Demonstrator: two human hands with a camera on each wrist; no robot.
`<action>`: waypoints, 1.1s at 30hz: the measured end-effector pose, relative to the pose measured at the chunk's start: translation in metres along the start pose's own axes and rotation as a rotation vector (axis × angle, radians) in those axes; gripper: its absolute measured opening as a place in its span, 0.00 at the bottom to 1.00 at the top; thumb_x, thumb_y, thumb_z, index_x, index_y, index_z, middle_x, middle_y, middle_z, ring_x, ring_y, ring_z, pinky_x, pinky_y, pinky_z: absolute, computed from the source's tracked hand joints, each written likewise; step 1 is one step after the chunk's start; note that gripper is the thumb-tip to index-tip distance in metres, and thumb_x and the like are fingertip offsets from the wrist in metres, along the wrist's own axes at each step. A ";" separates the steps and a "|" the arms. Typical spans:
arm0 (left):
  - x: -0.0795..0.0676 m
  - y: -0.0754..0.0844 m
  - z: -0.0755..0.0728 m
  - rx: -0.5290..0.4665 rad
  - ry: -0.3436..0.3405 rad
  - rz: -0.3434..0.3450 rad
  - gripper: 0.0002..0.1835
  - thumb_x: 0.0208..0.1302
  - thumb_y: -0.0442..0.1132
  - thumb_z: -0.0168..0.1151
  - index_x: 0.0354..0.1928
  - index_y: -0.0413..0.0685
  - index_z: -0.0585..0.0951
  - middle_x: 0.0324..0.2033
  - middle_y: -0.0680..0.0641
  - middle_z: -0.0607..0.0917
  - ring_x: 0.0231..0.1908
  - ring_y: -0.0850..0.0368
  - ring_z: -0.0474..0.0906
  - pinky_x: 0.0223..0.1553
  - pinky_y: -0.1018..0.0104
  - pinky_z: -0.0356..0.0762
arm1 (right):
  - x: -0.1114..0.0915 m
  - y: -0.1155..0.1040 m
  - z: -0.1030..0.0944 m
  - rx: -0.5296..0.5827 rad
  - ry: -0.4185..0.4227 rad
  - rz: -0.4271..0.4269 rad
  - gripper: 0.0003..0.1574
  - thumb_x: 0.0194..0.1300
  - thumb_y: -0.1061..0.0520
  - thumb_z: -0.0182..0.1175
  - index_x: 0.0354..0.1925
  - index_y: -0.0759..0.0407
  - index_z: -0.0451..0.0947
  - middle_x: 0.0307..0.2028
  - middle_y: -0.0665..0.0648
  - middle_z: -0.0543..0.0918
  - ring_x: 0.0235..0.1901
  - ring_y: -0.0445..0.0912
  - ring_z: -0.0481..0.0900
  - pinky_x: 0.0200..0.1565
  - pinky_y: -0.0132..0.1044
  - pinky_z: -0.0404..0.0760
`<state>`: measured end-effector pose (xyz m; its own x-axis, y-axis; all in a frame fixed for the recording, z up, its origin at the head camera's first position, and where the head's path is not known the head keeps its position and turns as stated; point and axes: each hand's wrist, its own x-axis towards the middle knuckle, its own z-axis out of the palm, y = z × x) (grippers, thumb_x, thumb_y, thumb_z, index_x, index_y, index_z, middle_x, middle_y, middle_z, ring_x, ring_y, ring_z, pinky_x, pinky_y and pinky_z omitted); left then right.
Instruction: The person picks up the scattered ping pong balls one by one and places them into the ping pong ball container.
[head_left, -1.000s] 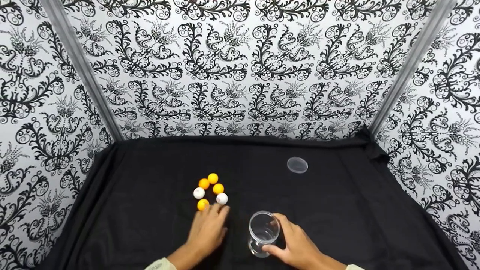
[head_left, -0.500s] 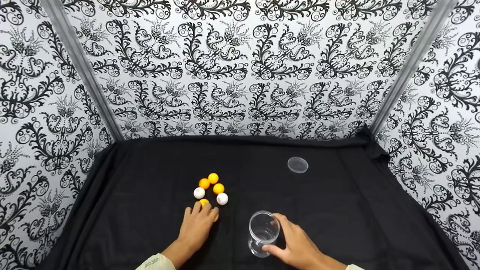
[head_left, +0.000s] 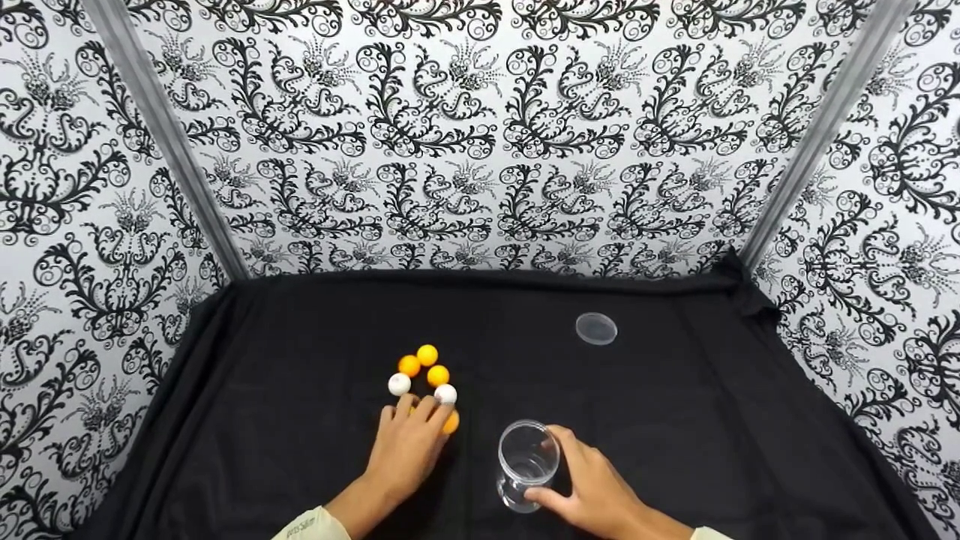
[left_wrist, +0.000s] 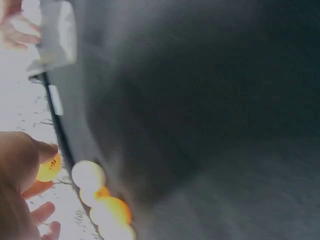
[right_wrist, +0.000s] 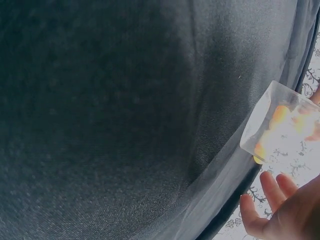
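Note:
My left hand is low over the black cloth beside a loose ring of balls. It pinches an orange ping-pong ball between thumb and finger. Under its fingertips another yellow ball is mostly hidden. Farther from me lie two white balls and several yellow and orange ones, such as an orange ball. My right hand holds a clear plastic jar, thumb in front and fingers on the far side. The jar stands with its mouth up and no ball inside; the balls in the right wrist view show through its wall.
A clear round lid lies flat toward the back right. Black cloth covers the table and bunches at the back right corner. Patterned walls rise behind and on both sides.
My left hand shifts left, then back up and right toward the ring of balls; an orange ball now shows at its right fingertips. My right hand and the jar stay put.

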<state>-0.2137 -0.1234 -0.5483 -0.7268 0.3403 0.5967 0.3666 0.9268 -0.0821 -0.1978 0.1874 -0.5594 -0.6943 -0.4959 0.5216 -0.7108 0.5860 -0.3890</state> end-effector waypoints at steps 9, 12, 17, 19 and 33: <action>0.020 0.050 -0.034 -0.260 0.084 0.025 0.26 0.55 0.50 0.75 0.56 0.59 0.82 0.47 0.59 0.84 0.45 0.55 0.75 0.37 0.60 0.70 | 0.001 0.002 0.002 0.015 0.009 -0.009 0.51 0.55 0.35 0.75 0.68 0.54 0.66 0.50 0.52 0.87 0.45 0.45 0.87 0.46 0.44 0.85; 0.021 0.065 -0.039 -0.308 0.093 0.048 0.26 0.54 0.51 0.75 0.56 0.60 0.82 0.47 0.60 0.84 0.45 0.58 0.75 0.38 0.62 0.70 | 0.001 0.002 0.001 -0.002 0.008 -0.004 0.53 0.53 0.36 0.77 0.68 0.54 0.67 0.52 0.52 0.86 0.46 0.43 0.86 0.46 0.43 0.85; 0.021 0.081 -0.040 -0.366 0.048 0.071 0.25 0.56 0.51 0.75 0.56 0.62 0.81 0.47 0.60 0.83 0.45 0.60 0.74 0.39 0.64 0.69 | 0.001 0.001 0.001 -0.008 -0.004 0.000 0.53 0.52 0.37 0.77 0.68 0.55 0.67 0.53 0.53 0.85 0.47 0.43 0.86 0.46 0.43 0.85; 0.021 0.084 -0.040 -0.385 0.000 0.063 0.25 0.57 0.52 0.74 0.58 0.63 0.80 0.48 0.60 0.83 0.45 0.59 0.74 0.40 0.64 0.69 | 0.001 0.001 0.001 0.001 -0.014 0.000 0.52 0.54 0.37 0.77 0.68 0.55 0.66 0.53 0.53 0.85 0.46 0.44 0.86 0.46 0.44 0.86; 0.023 0.086 -0.040 -0.405 -0.062 0.043 0.26 0.60 0.53 0.73 0.60 0.64 0.79 0.48 0.60 0.82 0.45 0.60 0.73 0.40 0.65 0.68 | 0.000 0.001 -0.001 0.005 -0.032 0.018 0.52 0.55 0.38 0.76 0.68 0.56 0.66 0.53 0.54 0.85 0.45 0.47 0.87 0.45 0.45 0.86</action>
<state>-0.1755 -0.0419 -0.5096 -0.7351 0.3979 0.5489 0.5873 0.7782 0.2224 -0.1986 0.1882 -0.5593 -0.7098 -0.5057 0.4904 -0.6990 0.5917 -0.4016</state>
